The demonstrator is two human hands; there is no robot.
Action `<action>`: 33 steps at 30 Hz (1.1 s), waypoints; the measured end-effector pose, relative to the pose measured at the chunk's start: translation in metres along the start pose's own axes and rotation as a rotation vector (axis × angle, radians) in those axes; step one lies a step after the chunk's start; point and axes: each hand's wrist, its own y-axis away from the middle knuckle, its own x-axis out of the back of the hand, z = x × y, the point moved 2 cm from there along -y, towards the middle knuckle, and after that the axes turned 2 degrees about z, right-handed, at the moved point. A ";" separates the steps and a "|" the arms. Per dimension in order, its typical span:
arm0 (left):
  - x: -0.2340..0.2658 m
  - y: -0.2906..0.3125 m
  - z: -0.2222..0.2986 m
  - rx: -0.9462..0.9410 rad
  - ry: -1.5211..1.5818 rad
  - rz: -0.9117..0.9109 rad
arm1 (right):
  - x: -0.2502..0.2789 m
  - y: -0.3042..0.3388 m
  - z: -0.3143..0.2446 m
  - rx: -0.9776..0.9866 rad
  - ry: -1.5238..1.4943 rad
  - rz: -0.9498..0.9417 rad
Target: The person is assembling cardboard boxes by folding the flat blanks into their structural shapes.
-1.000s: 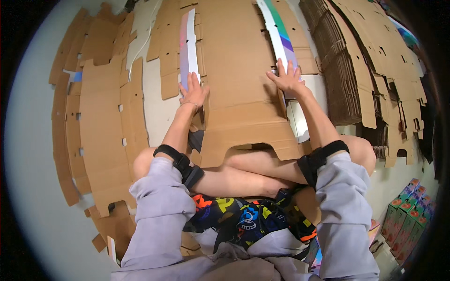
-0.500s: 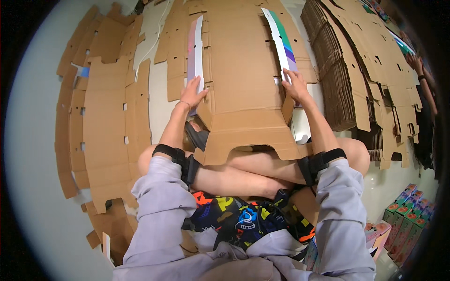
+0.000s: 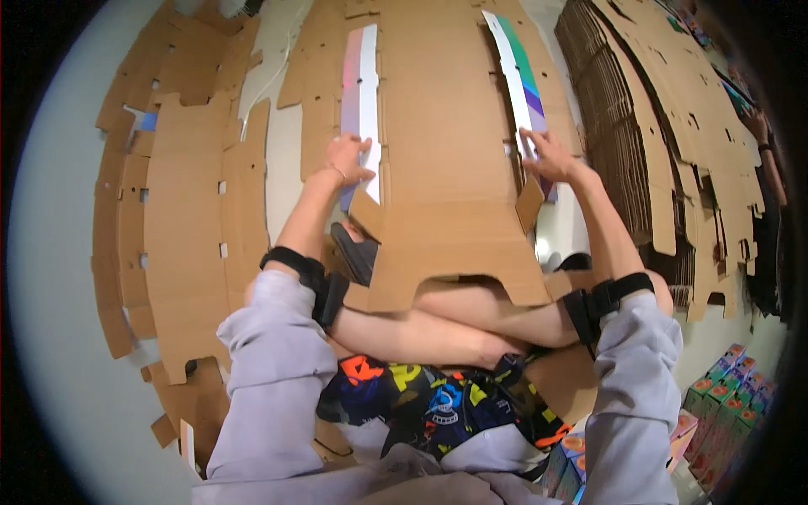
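Brown cardboard [image 3: 446, 118] beneath, half-open hands [image 3: 343, 157] on printed strips [image 3: 353, 105]

The middle cardboard sheet [image 3: 442, 126] runs away from the person's crossed legs [image 3: 471, 320], which lie at its near end. Along its left side lies the left strip [image 3: 368, 93], with the left hand [image 3: 347, 160] on it; along its right side lies the right strip [image 3: 520, 84], with the right hand [image 3: 551, 157] on it. Left of the sheet, past a cable [image 3: 279, 71], lie further cardboard pieces [image 3: 185, 194]; right of it lies a cardboard stack [image 3: 619, 126]. Boxes [image 3: 724, 404] stand to the sheet's near right, on the floor [image 3: 694, 341].
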 end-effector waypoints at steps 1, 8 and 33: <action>-0.004 0.003 0.002 0.027 0.002 0.003 | -0.004 0.001 -0.001 -0.028 0.066 0.018; 0.001 0.015 0.020 0.154 0.113 -0.022 | -0.032 0.006 -0.007 -0.235 0.169 0.099; -0.026 0.007 0.001 0.143 0.284 0.067 | -0.041 0.006 0.004 -0.125 -0.062 0.352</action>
